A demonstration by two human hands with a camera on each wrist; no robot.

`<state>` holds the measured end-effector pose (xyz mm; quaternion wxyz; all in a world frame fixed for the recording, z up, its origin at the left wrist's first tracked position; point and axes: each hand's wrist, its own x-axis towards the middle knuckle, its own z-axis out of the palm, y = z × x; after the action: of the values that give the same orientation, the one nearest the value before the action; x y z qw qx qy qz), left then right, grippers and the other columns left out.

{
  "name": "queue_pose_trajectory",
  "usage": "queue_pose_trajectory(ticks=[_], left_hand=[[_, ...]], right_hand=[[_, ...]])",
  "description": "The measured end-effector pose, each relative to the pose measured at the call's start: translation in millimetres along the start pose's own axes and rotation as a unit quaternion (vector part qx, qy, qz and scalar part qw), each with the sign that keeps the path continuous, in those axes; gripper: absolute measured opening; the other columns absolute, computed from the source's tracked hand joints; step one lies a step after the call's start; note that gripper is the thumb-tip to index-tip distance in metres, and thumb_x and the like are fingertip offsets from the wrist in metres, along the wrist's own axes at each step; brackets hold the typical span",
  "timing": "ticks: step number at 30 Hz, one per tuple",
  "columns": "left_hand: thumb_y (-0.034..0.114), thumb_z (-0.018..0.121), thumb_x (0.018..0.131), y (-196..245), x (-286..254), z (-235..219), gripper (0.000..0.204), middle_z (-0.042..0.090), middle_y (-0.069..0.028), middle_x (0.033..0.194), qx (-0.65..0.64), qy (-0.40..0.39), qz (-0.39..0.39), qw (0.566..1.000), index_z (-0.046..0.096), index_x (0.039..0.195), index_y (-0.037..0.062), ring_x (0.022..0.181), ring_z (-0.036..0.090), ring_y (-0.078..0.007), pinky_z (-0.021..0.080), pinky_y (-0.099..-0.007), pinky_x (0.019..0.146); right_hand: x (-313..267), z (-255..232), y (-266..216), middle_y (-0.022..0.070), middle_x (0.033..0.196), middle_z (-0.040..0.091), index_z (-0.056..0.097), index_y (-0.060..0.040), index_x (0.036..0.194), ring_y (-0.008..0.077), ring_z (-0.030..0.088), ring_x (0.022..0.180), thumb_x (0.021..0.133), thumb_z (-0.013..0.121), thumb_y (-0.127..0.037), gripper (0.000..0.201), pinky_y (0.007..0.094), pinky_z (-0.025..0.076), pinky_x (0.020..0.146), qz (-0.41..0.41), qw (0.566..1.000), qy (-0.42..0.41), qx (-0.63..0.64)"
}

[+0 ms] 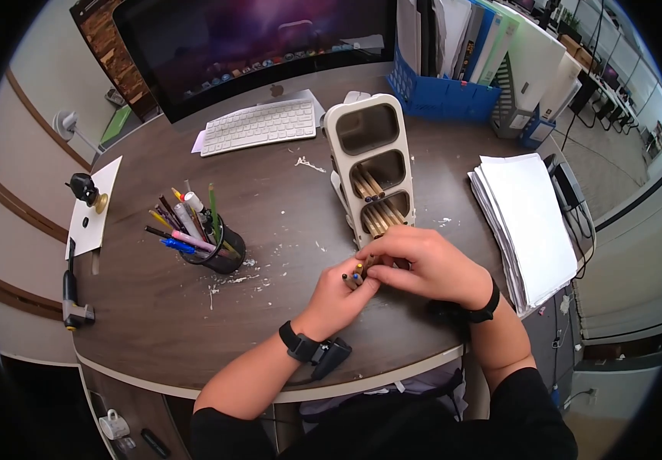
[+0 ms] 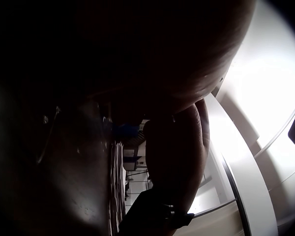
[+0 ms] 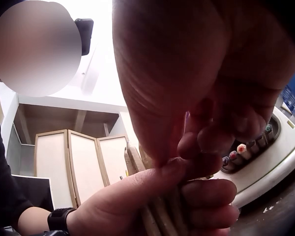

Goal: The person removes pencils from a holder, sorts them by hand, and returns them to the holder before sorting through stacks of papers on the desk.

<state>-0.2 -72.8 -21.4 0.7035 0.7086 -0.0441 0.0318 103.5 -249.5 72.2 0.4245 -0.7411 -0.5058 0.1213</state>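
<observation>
My left hand (image 1: 336,300) holds several wooden coloured pencils (image 1: 352,280) in a bunch, their coloured ends showing in the head view. My right hand (image 1: 431,264) bends over the bunch, thumb and fingertips pinching at a pencil there. In the right wrist view, the left hand (image 3: 123,199) wraps the pencil shafts (image 3: 162,216) below the curled right hand (image 3: 187,73). Just beyond the hands stands a beige three-compartment holder (image 1: 332,123); pencils (image 1: 369,184) lie in its middle compartment and more pencils (image 1: 383,217) in the lowest. The left wrist view is mostly dark, filled by the hand (image 2: 152,59).
Left of the holder stands a black mesh cup (image 1: 227,257) full of pens. White scraps (image 1: 250,276) litter the desk around it. A keyboard (image 1: 258,126) and monitor (image 1: 262,38) are behind. Stacked paper (image 1: 526,230) lies at the right, a blue file box (image 1: 442,96) at the back.
</observation>
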Motion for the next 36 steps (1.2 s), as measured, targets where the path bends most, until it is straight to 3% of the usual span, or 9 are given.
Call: queue_pose_trajectory(ticks=[2, 5, 12, 16, 22, 23, 27, 29, 36], left_hand=[[0.011, 0.065, 0.103, 14, 3, 4, 0.023, 0.075, -0.0066, 0.102, -0.001, 0.022, 0.024, 0.999, 0.068, 0.123, -0.0005, 0.093, 0.066, -0.0096, 0.054, -0.0281, 0.085], [0.010, 0.062, 0.104, 23, 3, 4, 0.025, 0.073, -0.0079, 0.113, -0.065, -0.016, -0.036, 0.997, 0.064, 0.127, -0.0007, 0.107, 0.066, -0.0127, 0.052, -0.0292, 0.094], [0.010, 0.067, 0.102, 22, 2, 1, 0.022, 0.074, -0.0066, 0.107, 0.003, -0.029, -0.061, 0.998, 0.066, 0.122, 0.0012, 0.099, 0.068, -0.0114, 0.054, -0.0271, 0.087], [0.013, 0.071, 0.099, 24, 2, 0, 0.022, 0.074, -0.0056, 0.104, 0.050, -0.025, -0.047, 0.997, 0.067, 0.118, 0.0020, 0.094, 0.067, -0.0102, 0.054, -0.0273, 0.084], [0.014, 0.071, 0.099, 25, 2, 1, 0.023, 0.073, -0.0063, 0.108, 0.050, -0.016, -0.043, 0.998, 0.066, 0.118, 0.0014, 0.098, 0.066, -0.0109, 0.053, -0.0284, 0.087], [0.014, 0.069, 0.101, 24, 1, 1, 0.022, 0.073, -0.0067, 0.111, 0.057, -0.024, -0.043, 0.997, 0.065, 0.118, 0.0007, 0.101, 0.067, -0.0120, 0.054, -0.0290, 0.090], [0.016, 0.064, 0.105, 8, 0, 6, 0.024, 0.075, -0.0064, 0.108, -0.093, 0.013, -0.033, 0.995, 0.066, 0.122, -0.0010, 0.087, 0.064, -0.0093, 0.052, -0.0257, 0.081], [0.015, 0.056, 0.109, 12, 1, 4, 0.029, 0.070, -0.0083, 0.120, -0.139, 0.021, -0.014, 0.990, 0.062, 0.129, -0.0040, 0.111, 0.067, -0.0153, 0.053, -0.0315, 0.100], [0.017, 0.054, 0.110, 25, 0, -1, 0.035, 0.068, -0.0080, 0.123, -0.063, -0.010, -0.034, 0.997, 0.059, 0.137, -0.0047, 0.110, 0.066, -0.0143, 0.051, -0.0302, 0.100]], right_hand=[[-2, -3, 3, 0.0094, 0.099, 0.071, 0.073, -0.0038, 0.115, 0.0139, 0.065, 0.081, 0.092, 0.070, -0.008, 0.024, 0.0277, 0.051, 0.071, -0.020, 1.000, 0.006, -0.018], [-5, 1, 8, 0.0057, 0.094, 0.069, 0.061, -0.0051, 0.133, 0.0113, 0.064, 0.080, 0.103, 0.058, -0.008, 0.030, 0.0290, 0.051, 0.071, -0.039, 0.964, 0.204, 0.167], [1, -16, 6, 0.0013, 0.079, 0.061, 0.050, -0.0030, 0.145, 0.0070, 0.053, 0.069, 0.102, 0.062, -0.011, 0.045, 0.0254, 0.045, 0.065, 0.140, 0.960, 0.224, 0.093], [16, -14, 4, 0.0057, 0.098, 0.065, 0.053, -0.0031, 0.139, 0.0050, 0.060, 0.075, 0.098, 0.067, -0.010, 0.044, 0.0224, 0.048, 0.065, 0.213, 0.915, 0.252, 0.231], [17, 2, 1, 0.0103, 0.112, 0.067, 0.057, -0.0006, 0.135, 0.0048, 0.063, 0.076, 0.095, 0.070, -0.005, 0.042, 0.0188, 0.048, 0.065, 0.068, 0.908, 0.354, 0.214], [18, 7, 2, 0.0066, 0.101, 0.069, 0.063, 0.0004, 0.122, 0.0044, 0.061, 0.070, 0.095, 0.070, -0.004, 0.029, 0.0194, 0.047, 0.063, 0.046, 0.899, 0.390, 0.193], [-3, -6, 0, -0.0016, 0.071, 0.064, 0.067, -0.0025, 0.092, 0.0044, 0.057, 0.063, 0.092, 0.071, -0.005, 0.005, 0.0230, 0.043, 0.056, 0.074, 0.972, 0.219, 0.040], [-5, -7, -2, 0.0023, 0.071, 0.063, 0.069, -0.0033, 0.095, 0.0074, 0.057, 0.060, 0.090, 0.072, -0.007, 0.007, 0.0250, 0.044, 0.055, 0.062, 0.991, 0.111, 0.040], [-2, -2, 3, 0.0085, 0.091, 0.064, 0.071, -0.0041, 0.108, 0.0200, 0.063, 0.078, 0.089, 0.075, -0.008, 0.019, 0.0307, 0.052, 0.068, 0.000, 0.998, 0.069, -0.001]])
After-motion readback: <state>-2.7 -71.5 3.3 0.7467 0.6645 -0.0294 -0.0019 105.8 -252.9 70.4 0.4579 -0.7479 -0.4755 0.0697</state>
